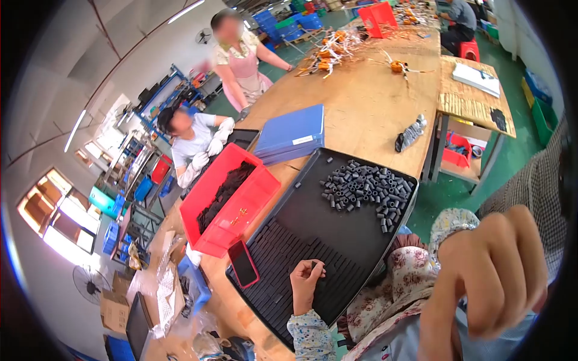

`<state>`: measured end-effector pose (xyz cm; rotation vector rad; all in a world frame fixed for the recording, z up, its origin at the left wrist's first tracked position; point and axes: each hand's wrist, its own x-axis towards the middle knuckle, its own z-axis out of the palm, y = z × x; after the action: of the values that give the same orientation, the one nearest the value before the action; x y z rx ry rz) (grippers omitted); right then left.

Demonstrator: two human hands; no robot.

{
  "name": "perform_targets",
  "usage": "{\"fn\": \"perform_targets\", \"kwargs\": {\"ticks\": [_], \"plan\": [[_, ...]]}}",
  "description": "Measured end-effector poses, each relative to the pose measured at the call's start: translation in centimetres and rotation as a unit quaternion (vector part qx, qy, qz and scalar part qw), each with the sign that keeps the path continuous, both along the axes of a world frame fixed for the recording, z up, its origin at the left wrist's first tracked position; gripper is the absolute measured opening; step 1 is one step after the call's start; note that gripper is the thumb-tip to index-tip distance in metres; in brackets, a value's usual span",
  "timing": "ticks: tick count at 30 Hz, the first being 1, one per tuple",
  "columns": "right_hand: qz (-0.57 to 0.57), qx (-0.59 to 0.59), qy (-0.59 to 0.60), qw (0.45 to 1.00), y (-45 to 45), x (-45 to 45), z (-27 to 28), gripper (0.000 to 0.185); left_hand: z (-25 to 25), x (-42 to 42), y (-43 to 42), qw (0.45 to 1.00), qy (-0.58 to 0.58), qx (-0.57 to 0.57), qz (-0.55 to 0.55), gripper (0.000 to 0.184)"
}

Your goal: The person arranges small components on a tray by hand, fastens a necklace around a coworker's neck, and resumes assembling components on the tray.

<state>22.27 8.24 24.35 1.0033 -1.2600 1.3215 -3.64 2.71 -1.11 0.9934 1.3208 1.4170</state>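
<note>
My left hand (307, 280) is closed in a pinch above the lower part of a black tray (355, 231); a small dark piece seems to show at its fingertips, too small to name. Under and beside it lie rows of thin black strips (277, 259). A pile of short dark grey tubes (361, 186) fills the tray's far part. My right hand (497, 274) is large and close to the camera at the right, past the tray's edge, its fingers curled down. Whatever it may hold is hidden.
A phone (243, 263) lies over the tray's left rim. Beyond are a red bin (253, 207) of dark pieces, blue folders (292, 132) and a plastic-wrapped bundle (410, 133). Two people (195, 132) (244, 66) are across the table; another person (460, 27) sits at the far right.
</note>
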Motion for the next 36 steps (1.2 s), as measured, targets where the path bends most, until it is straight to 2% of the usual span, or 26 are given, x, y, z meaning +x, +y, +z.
{"fn": "perform_targets", "kwargs": {"ticks": [11,17,19,21,24,29,32,34,35,36], "plan": [[-0.009,0.003,-0.027,1.0,-4.1,2.5,3.1,0.031,-0.7,0.0,0.0,0.999,-0.021,-0.01,-0.031,0.016],[0.006,0.003,-0.038,0.999,-8.2,9.3,-0.6,0.031,-1.1,0.0,-0.1,0.999,-0.035,0.009,-0.026,0.019],[0.006,0.003,-0.042,0.999,-8.3,9.2,0.5,0.031,-1.1,0.0,0.0,0.999,-0.037,0.014,-0.029,0.022],[-0.005,-0.001,-0.043,0.999,-8.5,10.2,0.1,0.031,-1.3,-0.1,-0.1,0.999,-0.01,0.01,-0.031,0.027],[-0.032,0.002,-0.048,0.998,-11.3,14.3,-2.8,0.03,-0.9,0.2,-0.2,1.0,0.006,-0.011,-0.02,0.028],[-0.096,0.023,-0.06,0.993,-15.1,18.0,-3.7,0.03,-0.5,0.6,0.0,0.999,0.019,-0.029,-0.003,0.025],[-0.139,0.03,-0.069,0.987,-12.0,13.7,1.8,0.029,-0.3,0.9,0.0,0.999,0.026,-0.027,-0.001,0.026],[-0.166,0.036,-0.074,0.983,-11.4,12.0,3.5,0.029,0.0,1.3,0.3,0.999,0.018,-0.034,0.009,0.028],[-0.168,0.039,-0.074,0.982,-11.0,11.4,4.0,0.029,1.3,1.5,-0.8,0.998,0.056,-0.002,-0.04,0.021],[-0.165,0.041,-0.072,0.983,-11.1,11.7,3.9,0.028,1.6,1.8,-0.7,0.998,0.055,-0.002,-0.04,0.021]]}}
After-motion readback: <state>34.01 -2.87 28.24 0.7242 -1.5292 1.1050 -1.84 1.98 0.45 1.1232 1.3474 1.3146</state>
